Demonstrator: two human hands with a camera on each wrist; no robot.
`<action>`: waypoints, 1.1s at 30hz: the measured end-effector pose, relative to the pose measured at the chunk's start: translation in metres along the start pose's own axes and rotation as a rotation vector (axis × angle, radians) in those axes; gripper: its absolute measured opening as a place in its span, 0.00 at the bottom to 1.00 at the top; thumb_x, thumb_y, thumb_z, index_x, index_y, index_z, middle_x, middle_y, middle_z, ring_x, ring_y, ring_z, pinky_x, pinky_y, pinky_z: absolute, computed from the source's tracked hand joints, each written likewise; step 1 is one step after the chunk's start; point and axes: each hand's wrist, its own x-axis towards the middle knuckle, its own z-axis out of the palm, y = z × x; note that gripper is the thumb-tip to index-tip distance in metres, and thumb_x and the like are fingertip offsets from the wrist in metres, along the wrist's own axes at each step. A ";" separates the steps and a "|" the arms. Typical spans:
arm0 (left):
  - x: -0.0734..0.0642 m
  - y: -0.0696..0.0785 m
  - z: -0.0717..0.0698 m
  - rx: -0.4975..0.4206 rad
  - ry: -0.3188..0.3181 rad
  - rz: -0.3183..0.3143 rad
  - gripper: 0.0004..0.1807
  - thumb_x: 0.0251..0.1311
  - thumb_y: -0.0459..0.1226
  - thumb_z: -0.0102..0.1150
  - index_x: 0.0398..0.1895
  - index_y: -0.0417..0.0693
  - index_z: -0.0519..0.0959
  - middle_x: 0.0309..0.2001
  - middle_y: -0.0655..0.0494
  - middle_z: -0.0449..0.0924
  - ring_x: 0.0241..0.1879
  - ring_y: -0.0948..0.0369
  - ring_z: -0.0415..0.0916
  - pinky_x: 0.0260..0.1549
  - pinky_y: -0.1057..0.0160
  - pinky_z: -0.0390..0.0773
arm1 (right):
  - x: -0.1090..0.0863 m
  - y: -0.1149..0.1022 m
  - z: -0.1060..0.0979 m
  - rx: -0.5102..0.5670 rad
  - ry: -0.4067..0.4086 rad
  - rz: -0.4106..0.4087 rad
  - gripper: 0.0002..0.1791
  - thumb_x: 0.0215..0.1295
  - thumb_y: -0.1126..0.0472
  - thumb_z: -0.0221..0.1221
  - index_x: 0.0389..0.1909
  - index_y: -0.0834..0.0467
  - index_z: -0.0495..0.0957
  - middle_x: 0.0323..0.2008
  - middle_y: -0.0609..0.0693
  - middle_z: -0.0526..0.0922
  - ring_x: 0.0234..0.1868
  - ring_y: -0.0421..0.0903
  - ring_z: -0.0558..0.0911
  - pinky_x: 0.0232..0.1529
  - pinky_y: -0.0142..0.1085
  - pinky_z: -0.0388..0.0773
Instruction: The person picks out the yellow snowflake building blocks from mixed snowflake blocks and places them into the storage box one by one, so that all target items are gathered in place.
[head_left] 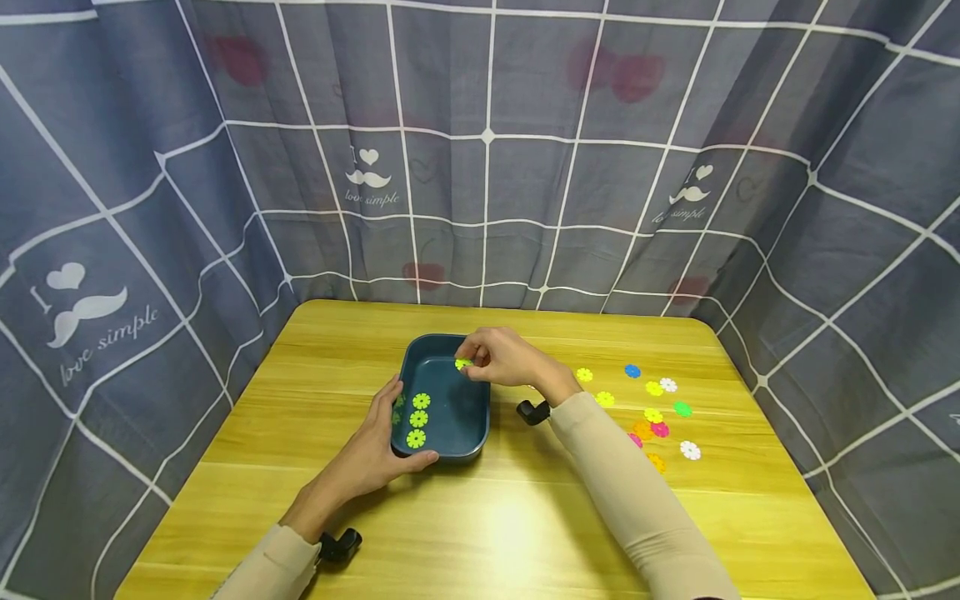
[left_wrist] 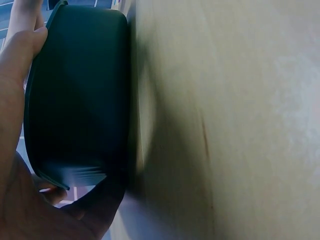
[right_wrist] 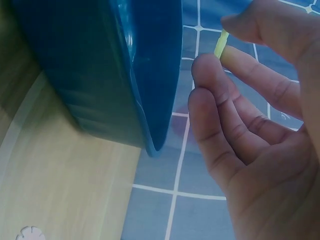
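A dark blue-green plastic box (head_left: 453, 417) stands on the table, with a column of three yellow-green flower-shaped discs (head_left: 418, 419) along the left of its floor. My left hand (head_left: 378, 442) grips the box at its near left corner, fingers along the left wall and thumb at the near rim; the left wrist view shows that hand around the box wall (left_wrist: 80, 90). Over the far right part of the box, my right hand (head_left: 502, 357) pinches one yellow-green flower disc (head_left: 462, 364). In the right wrist view this disc (right_wrist: 221, 44) is edge-on between thumb and forefinger, above the rim.
Loose flower discs lie scattered on the right of the wooden table (head_left: 570, 500): a blue one (head_left: 633, 371), a green one (head_left: 682, 409), a white one (head_left: 690, 450), and several yellow, orange and pink ones. A grey checked curtain (head_left: 450, 175) surrounds the table's back and sides.
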 end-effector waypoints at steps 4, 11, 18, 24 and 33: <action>0.000 0.000 0.000 0.002 -0.001 -0.001 0.78 0.63 0.68 0.83 0.98 0.43 0.42 0.98 0.41 0.39 0.91 0.33 0.61 0.84 0.27 0.71 | 0.004 -0.001 0.000 -0.006 -0.013 0.000 0.13 0.78 0.58 0.74 0.58 0.55 0.94 0.54 0.50 0.96 0.44 0.38 0.91 0.53 0.32 0.92; 0.000 0.001 0.000 -0.002 -0.001 -0.004 0.76 0.64 0.64 0.84 0.98 0.43 0.41 0.98 0.41 0.39 0.91 0.33 0.60 0.84 0.27 0.71 | 0.010 -0.002 0.000 -0.001 -0.042 0.024 0.13 0.79 0.56 0.74 0.58 0.54 0.94 0.55 0.50 0.95 0.46 0.40 0.92 0.54 0.34 0.92; 0.000 0.000 0.000 0.000 -0.005 -0.004 0.78 0.63 0.68 0.83 0.98 0.44 0.41 0.98 0.42 0.39 0.91 0.33 0.61 0.84 0.27 0.71 | 0.018 -0.001 0.004 0.006 -0.060 0.016 0.12 0.79 0.56 0.74 0.58 0.53 0.94 0.56 0.50 0.96 0.48 0.40 0.93 0.55 0.35 0.93; 0.000 -0.001 0.000 -0.001 -0.010 -0.008 0.78 0.63 0.69 0.82 0.98 0.44 0.41 0.98 0.42 0.39 0.92 0.33 0.59 0.85 0.27 0.70 | 0.025 -0.002 0.006 0.015 -0.078 0.019 0.12 0.79 0.58 0.75 0.58 0.54 0.94 0.56 0.50 0.96 0.49 0.42 0.95 0.55 0.35 0.93; 0.000 0.000 -0.001 0.010 -0.014 -0.006 0.78 0.64 0.69 0.81 0.98 0.44 0.41 0.98 0.41 0.39 0.91 0.33 0.60 0.85 0.27 0.70 | 0.034 -0.001 0.008 0.001 -0.119 0.035 0.13 0.80 0.58 0.74 0.59 0.53 0.94 0.57 0.50 0.97 0.50 0.44 0.95 0.55 0.34 0.94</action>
